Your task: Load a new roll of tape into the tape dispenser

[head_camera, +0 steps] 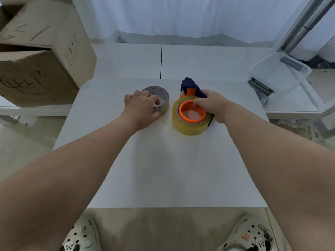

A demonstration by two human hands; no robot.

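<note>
Currently, yellowish tape roll (pixel 188 124) encircles the dispenser's orange hub (pixel 192 111).

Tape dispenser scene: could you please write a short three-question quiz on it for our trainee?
1. True or false: the tape dispenser already has a yellowish tape roll around its orange hub.
2. What does the left hand rest on?
3. Which is to the person's left: A) clear plastic bin B) cardboard box?

Key: 1 true; 2 the second tape roll, with a printed core; 3 B.
</note>
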